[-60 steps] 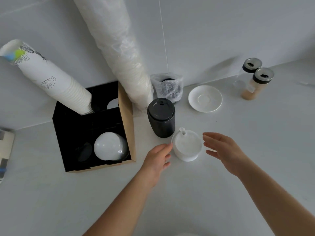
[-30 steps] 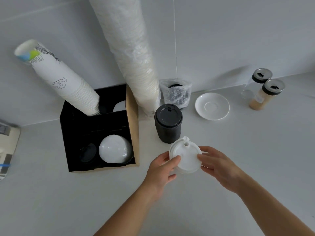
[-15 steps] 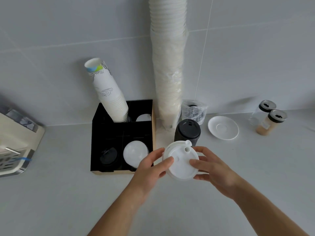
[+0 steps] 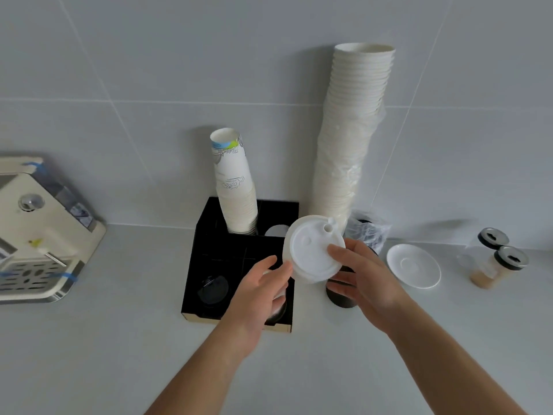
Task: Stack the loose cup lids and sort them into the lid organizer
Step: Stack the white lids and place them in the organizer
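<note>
A stack of white cup lids (image 4: 311, 250) with a spout on top is held in the air between both hands, tilted toward me. My left hand (image 4: 257, 292) touches its left edge with the fingertips. My right hand (image 4: 362, 274) grips it from the right and below. The stack hovers over the right edge of the black lid organizer (image 4: 209, 235). A black lid (image 4: 212, 290) lies in the organizer's front left compartment. My left hand hides most of the front right compartment.
A stack of printed paper cups (image 4: 235, 187) stands in the organizer's back. A tall stack of white cups (image 4: 347, 139) leans at the wall. A black cup (image 4: 339, 296), a bagged item (image 4: 369, 233), a white saucer (image 4: 414, 265), two shaker jars (image 4: 493, 259) and a cream machine (image 4: 39, 232) stand around.
Both hands closed on the white lid stack and lifted it from the counter beside the black cup, up and left over the organizer's right edge. The camera view tilted upward.
</note>
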{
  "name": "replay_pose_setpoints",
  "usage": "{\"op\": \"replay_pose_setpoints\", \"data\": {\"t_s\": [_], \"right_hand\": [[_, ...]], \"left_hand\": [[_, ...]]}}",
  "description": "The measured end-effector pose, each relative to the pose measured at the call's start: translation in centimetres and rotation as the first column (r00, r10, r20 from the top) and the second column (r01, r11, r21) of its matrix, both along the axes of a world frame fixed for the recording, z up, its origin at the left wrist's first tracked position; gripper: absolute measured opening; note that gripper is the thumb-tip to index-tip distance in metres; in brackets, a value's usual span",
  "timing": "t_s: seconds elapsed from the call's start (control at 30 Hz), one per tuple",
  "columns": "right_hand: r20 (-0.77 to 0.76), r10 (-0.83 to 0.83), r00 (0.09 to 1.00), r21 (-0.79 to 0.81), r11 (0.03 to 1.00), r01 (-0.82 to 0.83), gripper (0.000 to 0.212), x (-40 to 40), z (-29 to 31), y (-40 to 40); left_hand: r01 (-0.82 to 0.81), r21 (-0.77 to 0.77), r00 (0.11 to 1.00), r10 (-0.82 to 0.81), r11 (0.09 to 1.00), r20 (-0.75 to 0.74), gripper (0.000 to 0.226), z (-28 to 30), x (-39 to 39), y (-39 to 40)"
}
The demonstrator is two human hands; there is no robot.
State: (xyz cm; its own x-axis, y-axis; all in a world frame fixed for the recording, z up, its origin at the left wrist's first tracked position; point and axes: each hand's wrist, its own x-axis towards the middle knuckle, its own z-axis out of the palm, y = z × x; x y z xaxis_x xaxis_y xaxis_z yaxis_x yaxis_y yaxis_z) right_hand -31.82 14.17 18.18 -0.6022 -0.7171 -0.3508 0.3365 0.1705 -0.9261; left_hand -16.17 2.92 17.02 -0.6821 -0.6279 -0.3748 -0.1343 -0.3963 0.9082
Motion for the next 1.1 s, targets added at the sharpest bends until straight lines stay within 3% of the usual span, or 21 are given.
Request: {"op": "replay_pose_setpoints", "data": {"t_s": [0.23, 0.4, 0.57, 0.7, 1.0, 1.1], "right_hand": [[0.004, -0.013, 1.0, -0.005, 1.0, 0.013, 0.037, 1.6, 1.8, -4.8], [-0.073, 0.041, 0.997, 0.053, 0.998, -0.037, 0.054, 1.0, 2.9, -7.7], [-0.179, 0.083, 0.98, 0.142, 0.988, -0.057, 0.024, -1.5, 4.3, -10.5], [-0.238, 0.008, 0.971, 0.181, 0.983, 0.036, 0.031, -4.0, 3.6, -13.0], [-0.243, -0.025, 0.97, 0.286, 0.953, 0.097, 0.03, -6.8, -0.1, -16.4], [-0.258, -0.035, 0.966, 0.291, 0.95, 0.112, 0.018, -6.9, -0.8, -16.9]], "left_hand": [[-0.073, 0.065, 0.997, 0.075, 0.995, -0.035, 0.071, 0.7, -1.2, -2.0], [-0.164, 0.098, 0.98, 0.174, 0.982, -0.1, 0.033, 2.2, -2.6, -4.9], [-0.209, 0.177, 0.967, 0.23, 0.962, -0.107, 0.045, 2.4, -4.7, -8.6], [-0.192, 0.25, 0.973, 0.217, 0.949, -0.077, 0.013, 1.7, -6.7, -10.6], [-0.202, 0.302, 0.977, 0.215, 0.932, -0.01, 0.018, -2.1, -10.2, -13.2], [-0.217, 0.302, 0.976, 0.215, 0.928, 0.038, 0.019, -2.8, -10.9, -13.6]]}}
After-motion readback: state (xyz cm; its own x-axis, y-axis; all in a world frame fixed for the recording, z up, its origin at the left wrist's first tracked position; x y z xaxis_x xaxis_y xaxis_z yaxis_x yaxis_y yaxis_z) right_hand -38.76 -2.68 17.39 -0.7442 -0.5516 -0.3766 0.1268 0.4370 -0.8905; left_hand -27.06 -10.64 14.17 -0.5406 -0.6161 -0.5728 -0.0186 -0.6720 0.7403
